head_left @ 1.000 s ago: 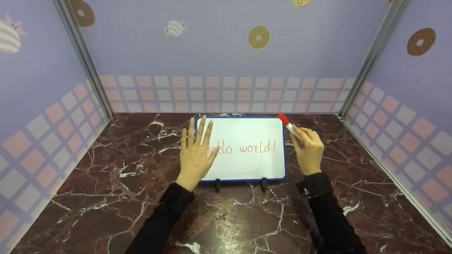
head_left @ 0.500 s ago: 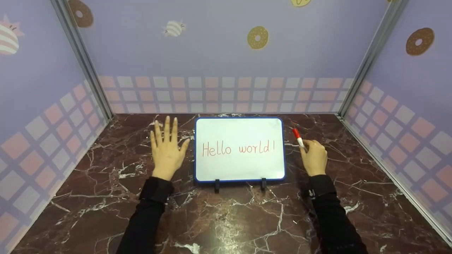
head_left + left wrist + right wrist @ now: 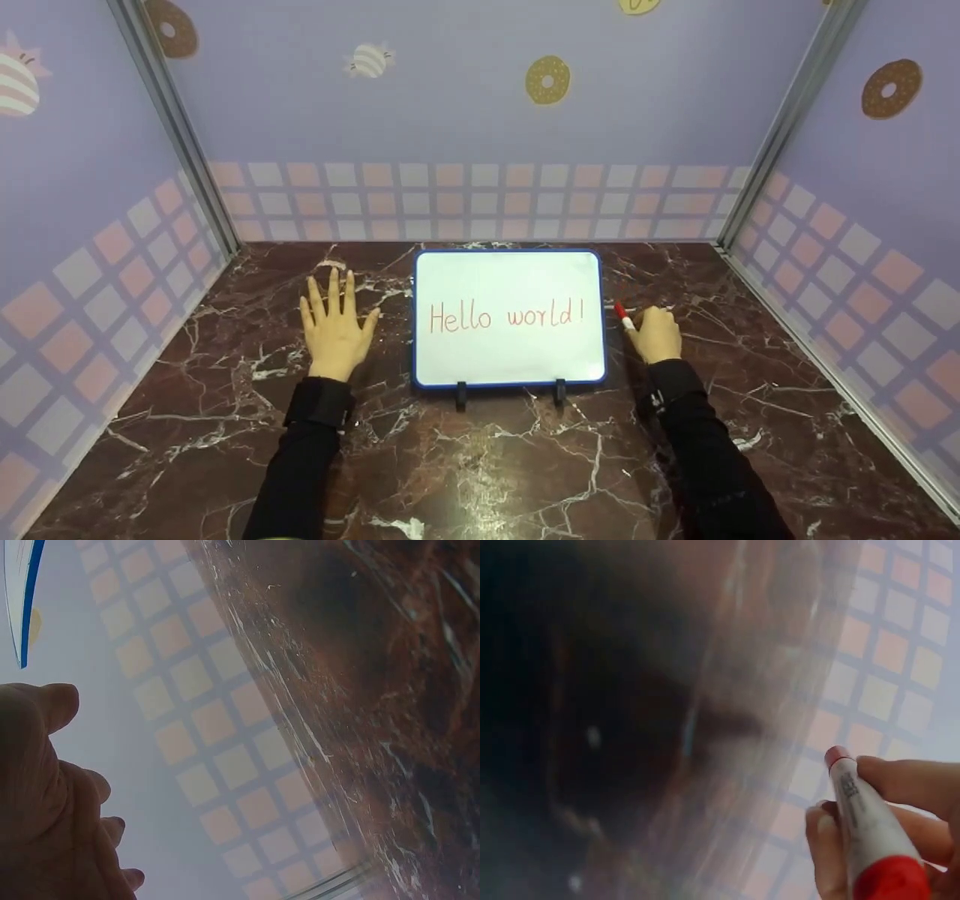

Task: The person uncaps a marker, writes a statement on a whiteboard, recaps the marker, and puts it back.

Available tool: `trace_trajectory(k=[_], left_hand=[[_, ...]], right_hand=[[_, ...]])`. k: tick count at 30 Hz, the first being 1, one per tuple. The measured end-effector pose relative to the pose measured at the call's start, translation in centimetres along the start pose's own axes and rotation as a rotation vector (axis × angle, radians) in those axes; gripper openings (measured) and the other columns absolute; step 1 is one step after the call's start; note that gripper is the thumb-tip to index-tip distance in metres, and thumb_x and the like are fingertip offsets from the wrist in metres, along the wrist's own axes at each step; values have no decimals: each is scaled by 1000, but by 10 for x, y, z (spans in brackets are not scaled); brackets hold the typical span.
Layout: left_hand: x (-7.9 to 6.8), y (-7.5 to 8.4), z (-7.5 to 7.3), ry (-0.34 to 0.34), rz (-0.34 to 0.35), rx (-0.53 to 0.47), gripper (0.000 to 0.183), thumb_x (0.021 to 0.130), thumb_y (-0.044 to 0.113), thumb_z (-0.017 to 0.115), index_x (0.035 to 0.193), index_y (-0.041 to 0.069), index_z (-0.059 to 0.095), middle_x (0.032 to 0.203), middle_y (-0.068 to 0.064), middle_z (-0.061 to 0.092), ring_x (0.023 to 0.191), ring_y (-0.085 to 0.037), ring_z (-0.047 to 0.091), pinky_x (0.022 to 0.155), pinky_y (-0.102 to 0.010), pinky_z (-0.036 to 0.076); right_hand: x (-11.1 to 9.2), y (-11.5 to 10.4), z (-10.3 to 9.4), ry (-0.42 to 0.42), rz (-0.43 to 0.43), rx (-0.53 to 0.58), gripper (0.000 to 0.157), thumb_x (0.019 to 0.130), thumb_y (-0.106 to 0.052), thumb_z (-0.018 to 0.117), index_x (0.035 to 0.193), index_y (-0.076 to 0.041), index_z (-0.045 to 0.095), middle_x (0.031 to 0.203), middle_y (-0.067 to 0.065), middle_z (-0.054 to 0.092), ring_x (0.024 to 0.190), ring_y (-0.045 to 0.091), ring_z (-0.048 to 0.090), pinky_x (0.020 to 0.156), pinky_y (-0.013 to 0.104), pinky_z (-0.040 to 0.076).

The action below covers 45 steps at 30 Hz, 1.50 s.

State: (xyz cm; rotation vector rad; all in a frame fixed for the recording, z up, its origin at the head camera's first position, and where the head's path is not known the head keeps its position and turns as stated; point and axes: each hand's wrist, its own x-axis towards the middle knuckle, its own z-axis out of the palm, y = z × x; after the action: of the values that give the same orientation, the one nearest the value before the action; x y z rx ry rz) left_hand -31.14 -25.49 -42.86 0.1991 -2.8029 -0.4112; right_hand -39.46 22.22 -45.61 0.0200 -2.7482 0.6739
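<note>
A blue-framed whiteboard stands on the table in the head view, bearing "Hello world!" in red writing. To its right, my right hand grips a marker with a red cap and white barrel. In the right wrist view, thumb and fingers pinch the marker's white barrel, its red end toward the camera. Left of the board, my left hand has its fingers straight and spread, holding nothing. The left wrist view shows part of that hand near the board's blue edge.
Two black feet hold up the board's lower edge. A dark red marbled table lies under everything. Purple walls with checks and doughnut prints enclose the back and both sides, joined by metal corner posts.
My left hand has moved left, off the front of the board, uncovering the writing, then slightly nearer me. My right hand has come lower with the marker. The board has stayed put.
</note>
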Motion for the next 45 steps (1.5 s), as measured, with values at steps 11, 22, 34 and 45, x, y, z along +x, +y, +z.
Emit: trace_trajectory(k=[11, 22, 34, 45], left_hand=[[0, -1, 0, -59, -3, 26, 75, 105, 46, 37, 160, 10, -1, 167, -16, -7, 151, -45, -14, 125, -58, -9], [0, 3, -2, -68, 1, 18, 74, 106, 42, 38, 160, 9, 1, 167, -16, -7, 151, -45, -12, 124, -59, -10], [-1, 3, -2, -62, 4, 13, 72, 105, 42, 38, 160, 7, 6, 166, -17, -5, 151, -45, -9, 124, -60, -8], [-1, 2, -3, -68, 0, 4, 73, 105, 41, 39, 160, 7, 6, 166, -17, -4, 151, -45, -10, 125, -59, -8]], right_hand=[[-3, -5, 0, -105, 23, -98, 27, 83, -11, 72, 93, 14, 67, 98, 36, 68, 89, 53, 67, 70, 60, 58], [-2, -6, -7, -201, 31, -116, 38, 79, -13, 78, 100, 17, 66, 103, 38, 66, 90, 51, 67, 72, 56, 59], [-6, -2, -22, -222, -8, -103, 34, 84, -20, 74, 86, 14, 68, 95, 36, 68, 79, 45, 67, 67, 54, 56], [-6, 5, -24, -236, -18, -75, 24, 81, -12, 76, 79, 9, 68, 79, 25, 70, 63, 32, 65, 54, 38, 55]])
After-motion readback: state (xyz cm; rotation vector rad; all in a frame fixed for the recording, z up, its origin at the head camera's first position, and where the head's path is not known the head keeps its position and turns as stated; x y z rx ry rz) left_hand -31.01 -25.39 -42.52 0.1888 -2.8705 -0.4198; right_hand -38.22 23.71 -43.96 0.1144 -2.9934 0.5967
